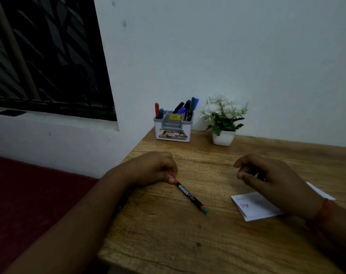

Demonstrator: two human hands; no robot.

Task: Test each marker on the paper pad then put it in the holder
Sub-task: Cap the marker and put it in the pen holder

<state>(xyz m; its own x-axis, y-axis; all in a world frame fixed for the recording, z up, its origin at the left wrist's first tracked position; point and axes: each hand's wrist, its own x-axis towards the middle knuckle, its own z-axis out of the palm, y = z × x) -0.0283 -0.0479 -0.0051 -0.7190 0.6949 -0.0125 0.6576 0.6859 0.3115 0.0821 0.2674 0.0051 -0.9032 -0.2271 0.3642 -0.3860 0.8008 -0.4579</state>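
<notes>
Wooden desk [207, 244]: holder [172, 127] at far edge, markers inside; left hand [154, 168] pinches marker [190, 195]; right hand [275, 177] relaxed over pad [253, 205].

Little here can be read. The pen holder [172, 129], far on the wooden desk against the wall, carries a printed label across its front with the letters "OP" at its right end; the rest of that label is too blurred to make out; a small yellow sticker [175, 116] inside the holder bears dark print too small to read. The marker [189, 195] lying on the desk near the left has white print along its black barrel, illegible; the paper pad [253, 206] to the right shows faint handwritten scribbles, not legible as words.
</notes>
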